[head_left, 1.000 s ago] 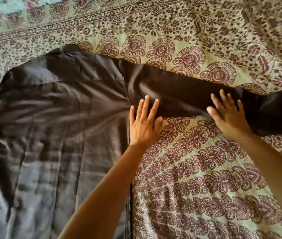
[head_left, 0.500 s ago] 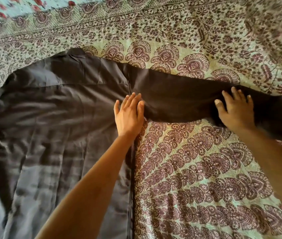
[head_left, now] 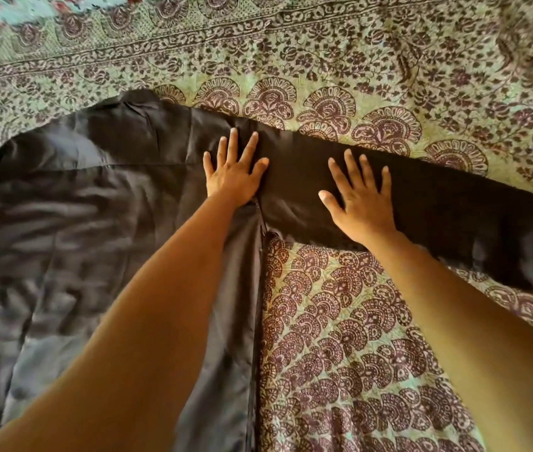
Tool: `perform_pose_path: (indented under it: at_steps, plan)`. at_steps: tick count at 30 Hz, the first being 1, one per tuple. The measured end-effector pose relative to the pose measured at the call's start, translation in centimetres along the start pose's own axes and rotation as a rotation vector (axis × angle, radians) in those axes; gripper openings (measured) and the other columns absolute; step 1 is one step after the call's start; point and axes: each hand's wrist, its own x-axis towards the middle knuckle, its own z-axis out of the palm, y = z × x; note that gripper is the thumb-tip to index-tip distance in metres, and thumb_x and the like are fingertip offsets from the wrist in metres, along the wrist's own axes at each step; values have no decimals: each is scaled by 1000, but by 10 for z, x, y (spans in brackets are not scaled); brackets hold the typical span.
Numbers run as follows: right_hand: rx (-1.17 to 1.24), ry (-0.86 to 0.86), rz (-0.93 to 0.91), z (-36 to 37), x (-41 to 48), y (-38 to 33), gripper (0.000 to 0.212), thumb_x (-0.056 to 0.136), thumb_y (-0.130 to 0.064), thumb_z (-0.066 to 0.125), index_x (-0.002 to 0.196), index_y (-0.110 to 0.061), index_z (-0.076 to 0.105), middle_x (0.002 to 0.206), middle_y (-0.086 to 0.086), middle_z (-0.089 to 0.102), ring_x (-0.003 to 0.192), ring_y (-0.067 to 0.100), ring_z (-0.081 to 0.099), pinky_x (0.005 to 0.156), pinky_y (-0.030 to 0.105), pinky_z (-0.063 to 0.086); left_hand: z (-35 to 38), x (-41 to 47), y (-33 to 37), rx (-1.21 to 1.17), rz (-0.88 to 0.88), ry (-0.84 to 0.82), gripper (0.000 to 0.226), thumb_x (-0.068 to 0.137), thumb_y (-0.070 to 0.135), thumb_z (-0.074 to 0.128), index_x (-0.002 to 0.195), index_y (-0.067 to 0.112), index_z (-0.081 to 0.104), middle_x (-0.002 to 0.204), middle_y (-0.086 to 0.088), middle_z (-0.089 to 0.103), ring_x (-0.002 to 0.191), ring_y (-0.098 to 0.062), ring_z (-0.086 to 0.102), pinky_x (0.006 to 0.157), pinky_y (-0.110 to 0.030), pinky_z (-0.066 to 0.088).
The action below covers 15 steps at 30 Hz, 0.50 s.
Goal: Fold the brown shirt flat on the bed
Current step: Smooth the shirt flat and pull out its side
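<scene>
Brown shirt (head_left: 102, 223): spread open on the bed, its body lying to the left of both hands.
Sleeve (head_left: 454, 213): long axis runs rightward and slightly toward the person, away from the armpit seam, past the right fingers.
Left hand (head_left: 233, 179): flat at the shoulder seam, fingers (head_left: 233, 141) spread, pressing cloth, gripping nothing.
Right hand (head_left: 364, 200): flat on the sleeve just right of the left hand, fingers (head_left: 351, 168) spread, the nearer hand to the cuff end.
Bedspread (head_left: 356, 337): patterned, bare below the sleeve.
Likely next: fold the sleeve inward over the body.
</scene>
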Motion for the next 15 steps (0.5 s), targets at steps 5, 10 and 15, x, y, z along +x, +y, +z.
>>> perform_pose_path:
  at_steps: [5, 10, 15]
  plan:
    - [-48, 52, -90, 0, 2, 11, 69, 86, -60, 9, 146, -29, 21, 156, 4, 16, 143, 26, 14, 112, 52, 3, -4, -31, 3, -18, 49, 149, 56, 96, 53, 25, 147, 36, 12, 158, -1, 1, 145, -19, 1, 114, -47, -6]
    - [-45, 37, -139, -3, 4, 17, 69, 86, -58, 10, 145, -26, 26, 155, 7, 19, 142, 29, 18, 112, 54, 7, 40, -135, 11, -91, 114, 216, 62, 90, 55, 15, 147, 30, 17, 157, 1, 10, 145, -16, 7, 115, -42, -1]
    - [30, 14, -43, -20, -19, 31, 77, 80, -60, -1, 147, -26, 16, 157, 6, 8, 144, 23, 8, 114, 47, -1, 52, -138, 2, 25, 123, 181, 64, 89, 57, 15, 147, 30, 20, 157, 0, 14, 145, -19, 11, 115, -46, 2]
